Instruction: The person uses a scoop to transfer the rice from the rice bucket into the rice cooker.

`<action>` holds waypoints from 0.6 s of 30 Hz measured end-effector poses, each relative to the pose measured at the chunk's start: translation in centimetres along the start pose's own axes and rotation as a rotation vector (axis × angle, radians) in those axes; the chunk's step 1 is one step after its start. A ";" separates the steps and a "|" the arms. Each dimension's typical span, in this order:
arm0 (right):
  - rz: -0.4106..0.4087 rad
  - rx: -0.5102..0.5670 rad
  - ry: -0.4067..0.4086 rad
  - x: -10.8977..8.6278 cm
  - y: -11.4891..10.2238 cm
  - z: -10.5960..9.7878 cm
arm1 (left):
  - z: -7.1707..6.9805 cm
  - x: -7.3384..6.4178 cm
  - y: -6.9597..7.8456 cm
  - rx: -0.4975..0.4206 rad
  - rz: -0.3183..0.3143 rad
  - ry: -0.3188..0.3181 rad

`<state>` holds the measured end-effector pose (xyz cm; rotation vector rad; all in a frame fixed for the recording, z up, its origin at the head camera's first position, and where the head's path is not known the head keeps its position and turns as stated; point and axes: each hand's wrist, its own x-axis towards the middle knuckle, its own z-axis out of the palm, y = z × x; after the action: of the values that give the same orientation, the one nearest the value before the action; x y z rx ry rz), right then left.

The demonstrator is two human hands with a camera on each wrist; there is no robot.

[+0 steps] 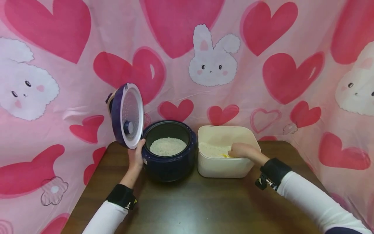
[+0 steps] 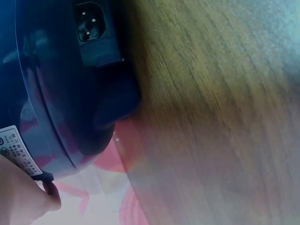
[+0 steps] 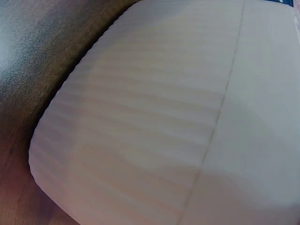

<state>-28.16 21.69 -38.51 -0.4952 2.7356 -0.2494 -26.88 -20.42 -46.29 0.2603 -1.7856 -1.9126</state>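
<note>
From the head, right of my round dark-blue rice cooker (image 1: 169,170), my right hand (image 1: 242,151) curls its fingers round a seemingly yellow plastic scoop (image 1: 225,156) inside the cream ribbed box (image 1: 222,168); best lift level. Left wrist: my left hand (image 2: 21,197) touches the cooker's side, finger closure unclear. Right wrist: box wall, fingers hidden.

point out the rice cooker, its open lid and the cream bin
Rice cooker (image 1: 170,168), head view, front of its body
Open lid (image 1: 130,112), head view, its inner face
Cream bin (image 1: 221,168), head view, its front wall
</note>
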 end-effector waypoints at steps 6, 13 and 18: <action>0.016 0.017 0.002 0.0 0.2 0.1 | -0.1 0.0 0.0 -0.008 0.013 -0.024; 0.003 0.054 0.005 -0.3 0.5 -0.1 | 0.1 -0.2 0.3 -0.031 0.031 -0.010; 0.008 0.072 -0.004 -0.5 0.6 -0.5 | 0.2 -0.2 0.3 -0.060 0.038 -0.005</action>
<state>-28.10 22.46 -37.99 -0.4653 2.7131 -0.3425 -26.71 -20.16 -46.00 0.1990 -1.7204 -1.9381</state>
